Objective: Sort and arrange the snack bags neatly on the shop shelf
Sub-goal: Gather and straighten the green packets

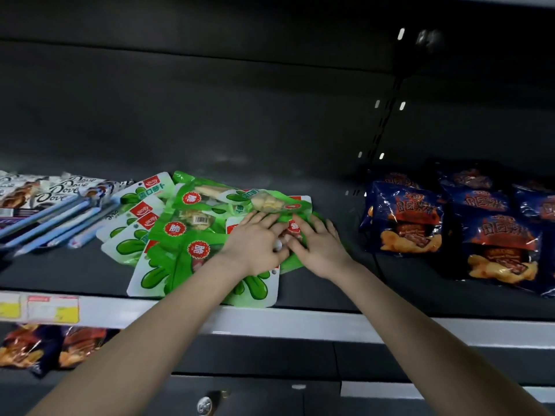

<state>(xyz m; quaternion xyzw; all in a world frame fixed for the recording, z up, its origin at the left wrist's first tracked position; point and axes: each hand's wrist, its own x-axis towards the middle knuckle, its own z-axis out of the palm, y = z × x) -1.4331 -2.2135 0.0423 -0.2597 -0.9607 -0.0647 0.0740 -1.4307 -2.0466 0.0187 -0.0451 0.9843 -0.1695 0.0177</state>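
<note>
green snack bags (180, 235), loose overlapping heap on shelf (330, 289): left hand (255, 241) and right hand (315, 247) lay side by side on heap's right part, fingers fairly straight, pressed flat, pinching nothing, likely to square it; blue crisp bags (405, 217) right of heap, dove packs (45, 190) left.

Yellow-and-white price labels (52, 309) show at lower left, a slotted metal upright (386, 115) rises against the dark back panel (210, 115).
</note>
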